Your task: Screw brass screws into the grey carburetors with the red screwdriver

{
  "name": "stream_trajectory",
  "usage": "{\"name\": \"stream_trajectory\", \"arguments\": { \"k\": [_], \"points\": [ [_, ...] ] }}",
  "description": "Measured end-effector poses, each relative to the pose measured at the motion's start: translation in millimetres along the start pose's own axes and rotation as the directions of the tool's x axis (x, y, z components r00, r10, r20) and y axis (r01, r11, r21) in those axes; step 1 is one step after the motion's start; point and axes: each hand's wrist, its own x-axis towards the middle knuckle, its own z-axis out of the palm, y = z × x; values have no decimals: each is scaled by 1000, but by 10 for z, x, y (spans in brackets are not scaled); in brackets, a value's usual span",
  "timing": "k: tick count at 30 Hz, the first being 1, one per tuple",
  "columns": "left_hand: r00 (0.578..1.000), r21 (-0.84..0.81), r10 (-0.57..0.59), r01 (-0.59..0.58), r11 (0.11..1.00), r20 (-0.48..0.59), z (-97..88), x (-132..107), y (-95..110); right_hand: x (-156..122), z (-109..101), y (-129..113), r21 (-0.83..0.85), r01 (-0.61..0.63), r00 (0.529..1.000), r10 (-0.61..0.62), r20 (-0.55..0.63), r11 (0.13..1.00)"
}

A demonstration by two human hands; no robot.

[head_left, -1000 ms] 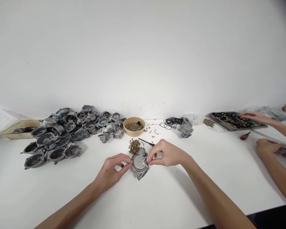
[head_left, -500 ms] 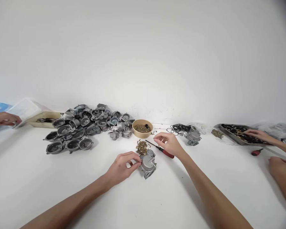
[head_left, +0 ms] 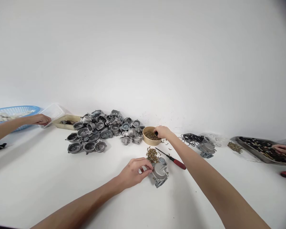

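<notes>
Pinching the left edge of the metal housing (head_left: 160, 171), the left hand (head_left: 134, 171) has its fingers nearly together with brass screws (head_left: 152, 155) just beyond them, while the right hand (head_left: 164, 131) dips curled fingers into the tan bowl (head_left: 150, 142) farther beyond, their hold, if any, too hidden to tell.

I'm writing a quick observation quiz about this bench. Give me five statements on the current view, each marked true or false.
1. The left hand touches the metal housing. True.
2. The right hand is among black cords. False: the right hand is at the round tub.
3. A loose brass-coloured pile lies beside the metal housing. True.
4. The blue basket stands at the far right. False: the blue basket is at the far left.
5. Neither hand holds the red-handled screwdriver near the metal housing. True.
</notes>
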Motion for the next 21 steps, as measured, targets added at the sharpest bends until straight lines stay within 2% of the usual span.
{"name": "stream_trajectory", "arguments": {
  "k": [5, 8, 10, 13, 17, 18, 19, 20, 21],
  "points": [
    [1000, -11, -20, 20, 1000, 14, -1, -13, -12, -54, 19, 13, 103, 1, 999, 5, -53, 995],
    [998, -48, -69, 70, 996, 11, -2, -4, -6, -141, -22, -26, 276, 42, 984, 7, -176, 960],
    [992, -108, -123, 122, 987, -8, -8, 6, 2, -239, -59, -94, 427, 95, 961, 29, -275, 899],
    [984, -188, -171, 158, 969, -55, -35, 26, 17, -489, -97, -257, 635, 203, 922, 73, -379, 745],
    [974, -192, -117, 79, 978, -193, -115, 54, 48, -993, -120, -510, 778, 330, 895, 84, -437, 534],
    [966, -189, -90, 44, 981, -243, -142, 61, 61, -1124, -132, -574, 816, 359, 897, 75, -436, 452],
    [954, -183, -62, 7, 983, -293, -171, 67, 75, -1247, -150, -639, 865, 385, 905, 54, -422, 322],
    [939, -171, -31, -30, 985, -343, -202, 73, 92, -1359, -171, -706, 891, 393, 912, 25, -409, 229],
    [923, -152, 4, -67, 986, -384, -233, 78, 112, -1460, -194, -778, 901, 396, 916, -3, -402, 179]
  ]
}}
